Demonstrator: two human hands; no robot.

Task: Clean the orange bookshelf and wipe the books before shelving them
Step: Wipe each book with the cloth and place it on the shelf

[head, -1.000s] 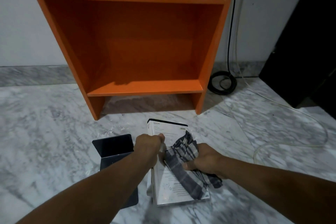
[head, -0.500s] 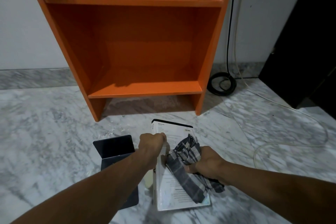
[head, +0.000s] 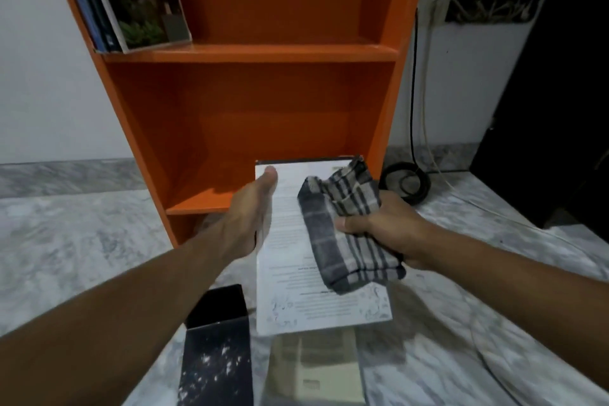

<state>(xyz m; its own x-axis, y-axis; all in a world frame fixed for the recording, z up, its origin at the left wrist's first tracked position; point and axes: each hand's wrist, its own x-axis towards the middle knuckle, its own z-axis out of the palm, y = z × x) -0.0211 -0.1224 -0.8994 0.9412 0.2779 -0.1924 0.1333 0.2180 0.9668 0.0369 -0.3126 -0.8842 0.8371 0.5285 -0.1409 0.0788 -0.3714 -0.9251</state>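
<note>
Fingers of the right hand [head: 389, 232] are curled tight round a bunched checked cloth [head: 342, 217], and the cloth sits right on the cover of a white book [head: 316, 300], up toward its 1 o'clock corner. Left hand [head: 252, 217] has the book by its 9 o'clock edge: thumb flat on top of the cover, the other fingers tucked out of sight, so can't say how they lie.

At 12 o'clock from the book stands the orange bookshelf [head: 263, 109] – the book's far edge overlaps the lower shelf opening. A few books [head: 131, 0] lean on the upper shelf, over at the 11 o'clock side.

On the marble floor [head: 82, 241]: a dark book [head: 217, 349] at 7 o'clock from the white one, a beige book [head: 316, 369] at 6 o'clock, and a coiled black cable [head: 407, 183] at 2 o'clock, beside the bookshelf's foot.
</note>
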